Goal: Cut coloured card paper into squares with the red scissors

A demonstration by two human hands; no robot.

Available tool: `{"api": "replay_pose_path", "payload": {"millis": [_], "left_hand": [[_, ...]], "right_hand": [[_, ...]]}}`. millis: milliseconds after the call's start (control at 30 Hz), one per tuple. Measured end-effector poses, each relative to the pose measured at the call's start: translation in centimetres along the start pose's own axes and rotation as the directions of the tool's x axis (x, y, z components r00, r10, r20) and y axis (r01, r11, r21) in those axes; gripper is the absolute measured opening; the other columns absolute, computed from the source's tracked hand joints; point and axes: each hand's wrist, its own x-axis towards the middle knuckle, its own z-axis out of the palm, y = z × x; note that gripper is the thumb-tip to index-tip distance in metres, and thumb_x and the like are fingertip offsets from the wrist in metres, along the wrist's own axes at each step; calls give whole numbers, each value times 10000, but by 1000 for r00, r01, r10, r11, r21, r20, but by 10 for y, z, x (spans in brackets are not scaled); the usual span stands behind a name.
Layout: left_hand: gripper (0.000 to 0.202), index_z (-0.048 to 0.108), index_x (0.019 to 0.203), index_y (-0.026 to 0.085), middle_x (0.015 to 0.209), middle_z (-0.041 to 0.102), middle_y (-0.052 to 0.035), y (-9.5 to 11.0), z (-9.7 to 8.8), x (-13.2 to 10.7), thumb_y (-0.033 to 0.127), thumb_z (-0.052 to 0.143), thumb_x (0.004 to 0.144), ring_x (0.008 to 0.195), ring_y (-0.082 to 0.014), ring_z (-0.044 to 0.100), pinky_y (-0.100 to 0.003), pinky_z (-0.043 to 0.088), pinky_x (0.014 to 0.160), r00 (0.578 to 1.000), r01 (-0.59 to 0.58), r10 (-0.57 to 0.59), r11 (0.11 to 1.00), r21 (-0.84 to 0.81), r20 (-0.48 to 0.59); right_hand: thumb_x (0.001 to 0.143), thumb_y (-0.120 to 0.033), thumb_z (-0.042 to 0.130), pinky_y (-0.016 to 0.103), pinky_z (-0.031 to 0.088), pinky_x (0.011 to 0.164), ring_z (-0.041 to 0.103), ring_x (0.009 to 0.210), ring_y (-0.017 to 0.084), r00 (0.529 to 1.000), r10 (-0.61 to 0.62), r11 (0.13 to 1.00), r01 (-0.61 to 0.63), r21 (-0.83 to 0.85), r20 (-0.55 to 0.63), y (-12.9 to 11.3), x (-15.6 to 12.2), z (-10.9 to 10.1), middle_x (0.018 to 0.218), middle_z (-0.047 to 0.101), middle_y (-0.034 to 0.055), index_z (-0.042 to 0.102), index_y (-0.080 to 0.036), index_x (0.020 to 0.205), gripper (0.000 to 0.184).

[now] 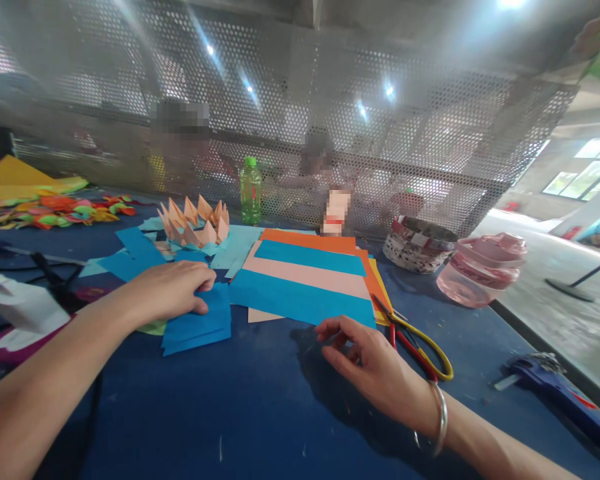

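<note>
The left hand (173, 288) lay flat, fingers together, pressing on a few blue sheets (197, 327) just left of the striped paper stack (305, 280). The right hand (375, 363) hung loosely spread at the stack's near edge, pinching nothing. Whether its fingertips touched the bottom sheet I could not tell.

The scissors (420, 343) worried me most. They lay against the stack's right side, handles beside the right wrist, and a careless sweep of that hand could have knocked them away. The stack was loose and fanned, so a tug on one sheet might have dragged the rest askew. A reach beyond the stack could have crushed the folded paper crown (195, 223) or tipped the green bottle (251, 190).

Right of the stack, a woven basket (417, 243) and a pink jar (483, 267) stood near the counter (260, 413) edge, and the jar looked likely to go over if nudged. A blue glue gun (555, 383) lay along that edge too. The best open room was the bare counter on the near side of the stack, between the forearms. A mesh screen (330, 133) closed off the far side.
</note>
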Motion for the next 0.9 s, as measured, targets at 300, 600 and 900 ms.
{"api": "replay_pose_path", "payload": {"millis": [300,600,900], "left_hand": [[186,595,651,204,681,628,-21,-4,-8,3,253,568,828,681,-203,578,-276,327,593,998,-18,18,1000,-7,63],[282,647,1099,148,1192,667,-168,-6,-7,1,148,553,833,1081,-335,590,-360,401,781,996,84,-86,995,52,38],[211,603,597,205,648,648,-53,-6,-12,1,153,554,795,680,-237,582,-292,314,567,992,96,-98,995,-35,-81]], "right_hand": [[891,-177,553,201,457,605,614,789,110,1000,-5,1000,5,13,-5,-1,-1,-1,977,679,-10,618,-242,1046,179],[896,-185,544,205,464,599,610,774,114,1000,-13,1000,13,-5,-15,-2,1,-2,968,680,-3,616,-229,1055,180],[902,-205,543,283,488,735,621,833,155,987,-92,980,66,-189,-132,11,9,-14,974,689,24,627,-214,1026,150]]}}
